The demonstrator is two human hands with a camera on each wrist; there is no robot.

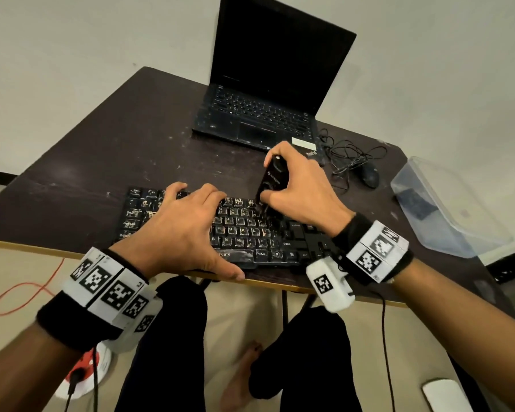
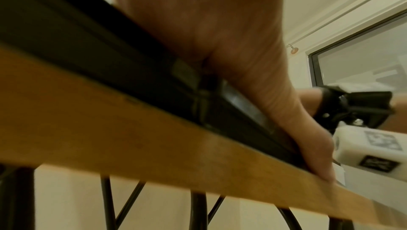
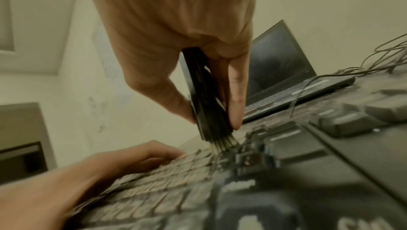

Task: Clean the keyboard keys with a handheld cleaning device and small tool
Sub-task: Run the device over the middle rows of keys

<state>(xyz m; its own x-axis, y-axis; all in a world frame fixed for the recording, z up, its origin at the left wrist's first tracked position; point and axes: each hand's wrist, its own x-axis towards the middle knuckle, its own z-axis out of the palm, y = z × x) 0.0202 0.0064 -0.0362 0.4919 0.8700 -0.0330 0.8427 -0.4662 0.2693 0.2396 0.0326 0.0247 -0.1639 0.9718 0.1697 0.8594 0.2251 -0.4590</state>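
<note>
Dark, dust-flecked surface (image 1: 107, 150) is seen from the head view bearing the still-speckled keyboard (image 1: 244, 233), steadied by the flat-fingered left hand (image 1: 188, 227); at the left wrist its thumb is pressed on the front edge; at the right wrist the brush-tipped cleaning device (image 3: 207, 98) is gripped by the right hand (image 3: 176, 33), bristles on the upper right keys, most judged uncleaned.

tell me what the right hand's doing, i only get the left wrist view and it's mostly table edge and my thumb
Observer: The right hand grips a black handheld cleaning device, tilted, over the keyboard.
Operator: is it touching the keys
Observer: Yes. In the right wrist view its bristle tip meets the keys near the upper right of the letter block.
Operator: and where do my left fingers sit
Observer: The left hand lies flat over the keyboard's left half, fingers spread, thumb at the front edge.
</note>
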